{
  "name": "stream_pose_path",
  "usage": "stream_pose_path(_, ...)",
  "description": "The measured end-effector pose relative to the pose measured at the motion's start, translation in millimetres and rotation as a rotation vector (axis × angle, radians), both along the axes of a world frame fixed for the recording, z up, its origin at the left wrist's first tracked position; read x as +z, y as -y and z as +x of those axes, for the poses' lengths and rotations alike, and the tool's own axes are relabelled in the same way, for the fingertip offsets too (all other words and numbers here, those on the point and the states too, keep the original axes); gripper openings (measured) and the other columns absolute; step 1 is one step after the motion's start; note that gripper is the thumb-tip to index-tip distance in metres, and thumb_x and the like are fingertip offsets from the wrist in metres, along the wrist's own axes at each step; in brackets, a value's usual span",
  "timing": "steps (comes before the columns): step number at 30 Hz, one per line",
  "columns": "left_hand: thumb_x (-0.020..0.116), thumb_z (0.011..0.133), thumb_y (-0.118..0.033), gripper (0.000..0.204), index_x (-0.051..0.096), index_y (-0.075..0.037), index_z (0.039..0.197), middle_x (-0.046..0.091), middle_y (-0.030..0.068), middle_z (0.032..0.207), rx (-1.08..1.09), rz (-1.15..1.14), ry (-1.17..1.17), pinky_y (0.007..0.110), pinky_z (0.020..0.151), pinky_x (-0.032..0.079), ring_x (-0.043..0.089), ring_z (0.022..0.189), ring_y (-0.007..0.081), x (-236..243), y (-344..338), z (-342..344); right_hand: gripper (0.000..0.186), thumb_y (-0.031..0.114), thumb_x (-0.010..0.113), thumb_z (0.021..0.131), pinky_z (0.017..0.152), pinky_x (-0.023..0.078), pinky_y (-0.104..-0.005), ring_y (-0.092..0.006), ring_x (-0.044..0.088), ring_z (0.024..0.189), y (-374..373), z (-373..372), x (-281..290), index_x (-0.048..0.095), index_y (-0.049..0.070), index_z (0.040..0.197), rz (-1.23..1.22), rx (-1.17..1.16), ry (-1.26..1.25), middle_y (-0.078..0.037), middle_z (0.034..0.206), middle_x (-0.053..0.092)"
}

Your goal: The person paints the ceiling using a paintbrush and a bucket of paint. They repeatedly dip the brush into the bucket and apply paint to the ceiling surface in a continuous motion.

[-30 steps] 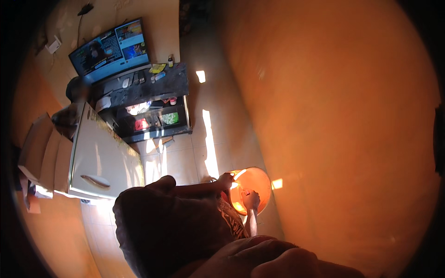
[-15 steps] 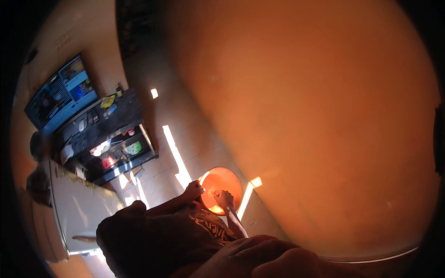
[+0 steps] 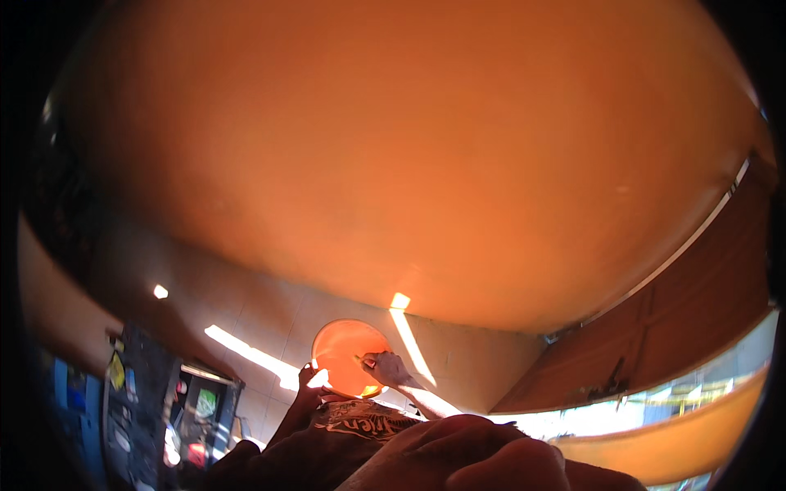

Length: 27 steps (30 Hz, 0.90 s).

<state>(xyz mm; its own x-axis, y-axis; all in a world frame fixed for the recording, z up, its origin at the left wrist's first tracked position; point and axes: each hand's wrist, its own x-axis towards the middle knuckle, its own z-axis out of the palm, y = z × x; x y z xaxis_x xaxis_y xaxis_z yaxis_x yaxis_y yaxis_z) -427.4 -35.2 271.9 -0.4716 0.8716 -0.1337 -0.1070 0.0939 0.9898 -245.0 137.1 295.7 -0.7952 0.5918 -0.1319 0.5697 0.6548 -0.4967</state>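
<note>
An orange bucket [image 3: 340,344], sunlit inside, is close in front of my body. My left hand [image 3: 309,382] grips the left side of its rim with bent fingers. My right hand [image 3: 384,367] is over the bucket's inside, fingers closed on something small that I cannot make out. A dark printed shirt [image 3: 360,416] shows just below the bucket.
An orange wall [image 3: 442,164] fills the upper view. The tiled floor [image 3: 266,319] has bright sun patches. At lower left are a black cabinet [image 3: 139,393] with small items and a screen [image 3: 74,401]. A brown door [image 3: 663,319] stands at right beside a bright opening.
My view has swung to the right: the wall fills more of it, the cabinet and screen moved down-left, and the door has come into sight. Both hands remain at the bucket.
</note>
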Motion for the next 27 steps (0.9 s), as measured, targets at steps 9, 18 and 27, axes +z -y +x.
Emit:
stream_pose_path(9, 0.064, 0.078, 0.001, 0.019, 0.057, -0.003, 0.095, 0.064, 0.0083, 0.084, 0.032, -0.041, 0.558, 0.030, 0.057, 0.054, 0.064, 0.066, 0.0179, -19.9, -28.5, -11.4, 0.028, 0.044, 0.056, 0.090, 0.062, 0.055, -0.0437, -0.0301, 0.067, 0.068, 29.1, 14.4, -22.4, 0.066, 0.019, 0.085, -0.028, -0.236, -0.075, -0.007, 0.070, 0.067)
stream_pose_path(18, 0.063, 0.078, 0.001, 0.017, 0.055, -0.004, 0.093, 0.061, 0.0072, 0.081, -0.017, -0.216, 0.526, 0.032, 0.056, 0.055, 0.064, 0.065, 0.0187, -26.7, -2.4, 13.9, 0.036, 0.047, 0.051, 0.091, 0.063, 0.054, -0.0460, -0.0342, 0.066, 0.067, 41.0, 51.7, -12.0, 0.068, 0.016, 0.089, -0.080, -0.291, -0.006, -0.013, 0.070, 0.067)
stream_pose_path(27, 0.061, 0.078, 0.001, 0.015, 0.053, -0.004, 0.090, 0.059, 0.0061, 0.078, -0.034, -0.325, 0.520, 0.034, 0.055, 0.055, 0.063, 0.063, 0.0195, -15.6, 22.6, 25.9, 0.039, 0.042, 0.043, 0.093, 0.075, 0.053, -0.0462, -0.0336, 0.068, 0.080, 43.9, 80.3, 24.9, 0.067, 0.011, 0.096, -0.217, -0.250, 0.020, -0.017, 0.083, 0.068)
